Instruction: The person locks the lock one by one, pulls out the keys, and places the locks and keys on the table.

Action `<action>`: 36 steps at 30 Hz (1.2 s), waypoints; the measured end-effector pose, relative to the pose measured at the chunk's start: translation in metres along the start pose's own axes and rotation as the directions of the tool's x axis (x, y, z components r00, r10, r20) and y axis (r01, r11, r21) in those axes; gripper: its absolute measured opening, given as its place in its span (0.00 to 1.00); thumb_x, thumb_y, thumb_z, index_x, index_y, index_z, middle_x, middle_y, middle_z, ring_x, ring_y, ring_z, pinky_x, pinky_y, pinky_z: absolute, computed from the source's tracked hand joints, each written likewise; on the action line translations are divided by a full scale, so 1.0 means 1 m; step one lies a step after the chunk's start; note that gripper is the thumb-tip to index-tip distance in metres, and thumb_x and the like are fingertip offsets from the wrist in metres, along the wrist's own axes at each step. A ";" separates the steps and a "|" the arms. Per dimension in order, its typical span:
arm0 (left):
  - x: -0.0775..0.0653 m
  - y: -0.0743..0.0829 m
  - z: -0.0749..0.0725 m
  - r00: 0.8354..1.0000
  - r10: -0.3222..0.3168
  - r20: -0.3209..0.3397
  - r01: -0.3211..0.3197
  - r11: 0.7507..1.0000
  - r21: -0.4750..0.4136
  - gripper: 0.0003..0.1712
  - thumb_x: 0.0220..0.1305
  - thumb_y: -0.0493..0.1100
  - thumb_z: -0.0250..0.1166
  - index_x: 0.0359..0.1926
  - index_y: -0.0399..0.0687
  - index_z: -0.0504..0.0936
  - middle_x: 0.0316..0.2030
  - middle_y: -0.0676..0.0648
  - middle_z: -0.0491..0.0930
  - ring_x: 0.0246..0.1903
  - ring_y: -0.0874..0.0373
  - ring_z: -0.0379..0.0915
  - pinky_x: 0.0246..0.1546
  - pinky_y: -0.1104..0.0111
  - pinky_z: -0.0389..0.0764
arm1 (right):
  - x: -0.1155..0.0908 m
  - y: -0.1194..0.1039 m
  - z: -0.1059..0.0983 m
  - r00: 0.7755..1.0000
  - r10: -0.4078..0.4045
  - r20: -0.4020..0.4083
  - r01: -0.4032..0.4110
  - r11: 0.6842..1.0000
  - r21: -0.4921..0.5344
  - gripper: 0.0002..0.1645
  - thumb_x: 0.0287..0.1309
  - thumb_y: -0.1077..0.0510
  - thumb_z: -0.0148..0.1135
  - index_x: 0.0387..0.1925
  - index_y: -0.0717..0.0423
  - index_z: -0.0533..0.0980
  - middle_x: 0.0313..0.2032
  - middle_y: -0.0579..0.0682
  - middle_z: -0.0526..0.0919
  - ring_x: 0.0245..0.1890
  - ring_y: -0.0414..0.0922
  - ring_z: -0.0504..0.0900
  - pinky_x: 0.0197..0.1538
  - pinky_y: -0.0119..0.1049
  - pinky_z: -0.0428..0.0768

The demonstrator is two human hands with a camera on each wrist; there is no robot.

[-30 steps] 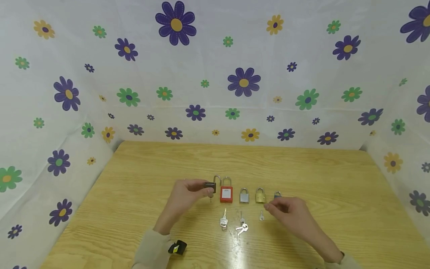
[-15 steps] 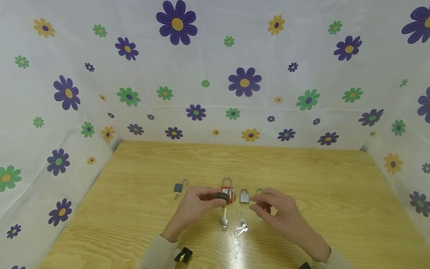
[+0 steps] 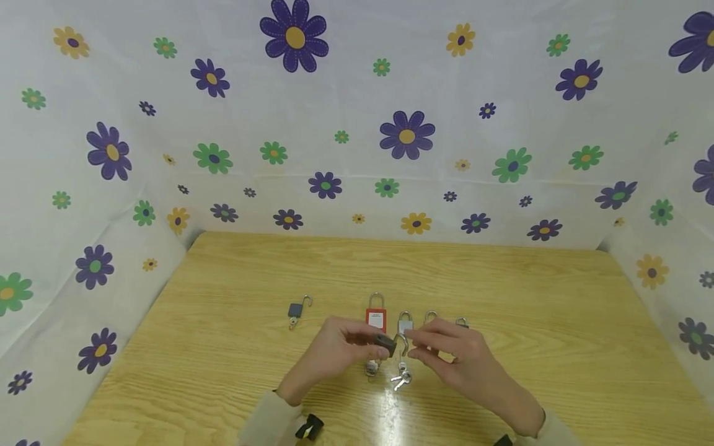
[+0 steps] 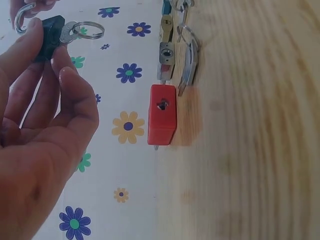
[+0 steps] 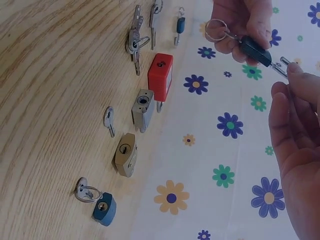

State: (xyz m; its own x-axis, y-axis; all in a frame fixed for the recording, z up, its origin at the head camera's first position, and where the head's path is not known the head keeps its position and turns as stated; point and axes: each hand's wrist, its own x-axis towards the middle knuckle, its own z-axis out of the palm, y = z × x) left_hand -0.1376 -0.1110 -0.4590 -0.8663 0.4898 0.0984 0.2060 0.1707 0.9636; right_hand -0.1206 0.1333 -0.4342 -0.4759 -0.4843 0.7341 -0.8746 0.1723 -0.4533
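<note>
In my left hand (image 3: 346, 347), thumb and fingers grip a dark padlock (image 5: 255, 50) by its body. Its shackle (image 3: 404, 342) is raised and swung open, pointing right. A key with a ring (image 4: 90, 30) sits in its bottom. My right hand (image 3: 463, 356) is at the shackle, thumb and forefinger bent and a little apart on either side of it; firm contact cannot be made out. Beyond the hands stand a red padlock (image 3: 376, 317), a silver padlock (image 3: 405, 323) and a brass padlock (image 5: 125, 155), partly covered in the head view.
A blue padlock (image 5: 104, 209) stands at the row's right end, with a ringed key (image 5: 82, 190) near it. One small padlock (image 3: 295, 310) lies unlocked at left, key inserted. Loose keys (image 3: 401, 376) lie before the row on the wooden table (image 3: 223, 371). Flowered cloth (image 3: 334, 111) encloses it.
My left hand has carried the dark padlock rightward and nearer, uncovering the small padlock at left. My right hand has moved left from the blue padlock to the dark padlock's shackle.
</note>
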 end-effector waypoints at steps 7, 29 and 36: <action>0.000 0.005 0.006 1.000 -0.009 0.005 0.009 1.000 -0.029 0.13 0.53 0.34 0.73 0.42 0.36 0.88 0.34 0.36 0.88 0.29 0.59 0.82 0.30 0.74 0.82 | 0.001 0.000 0.001 0.999 -0.036 -0.027 0.036 0.999 -0.004 0.18 0.38 0.73 0.75 0.37 0.68 0.84 0.29 0.54 0.85 0.23 0.38 0.78 0.19 0.26 0.78; -0.005 0.044 0.016 0.999 0.015 -0.041 -0.012 0.996 0.086 0.08 0.53 0.35 0.74 0.37 0.42 0.90 0.28 0.43 0.88 0.27 0.62 0.76 0.28 0.71 0.77 | 0.015 -0.006 0.008 0.993 -0.012 -0.120 0.002 0.996 -0.088 0.05 0.47 0.68 0.73 0.29 0.63 0.84 0.24 0.51 0.85 0.19 0.36 0.76 0.17 0.29 0.78; -0.006 0.044 0.020 0.998 0.022 -0.057 -0.017 0.996 0.082 0.09 0.53 0.34 0.73 0.38 0.40 0.90 0.29 0.42 0.88 0.28 0.62 0.77 0.30 0.70 0.80 | 0.014 -0.008 0.012 0.987 0.034 -0.159 -0.052 0.993 -0.111 0.06 0.47 0.69 0.72 0.29 0.60 0.83 0.24 0.50 0.86 0.19 0.36 0.76 0.17 0.29 0.78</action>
State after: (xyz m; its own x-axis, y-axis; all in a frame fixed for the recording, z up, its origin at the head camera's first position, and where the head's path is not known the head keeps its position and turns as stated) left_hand -0.1143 -0.0893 -0.4222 -0.8863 0.4435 0.1334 0.2573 0.2321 0.9381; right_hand -0.1187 0.1146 -0.4265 -0.5137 -0.3354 0.7897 -0.8537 0.2910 -0.4318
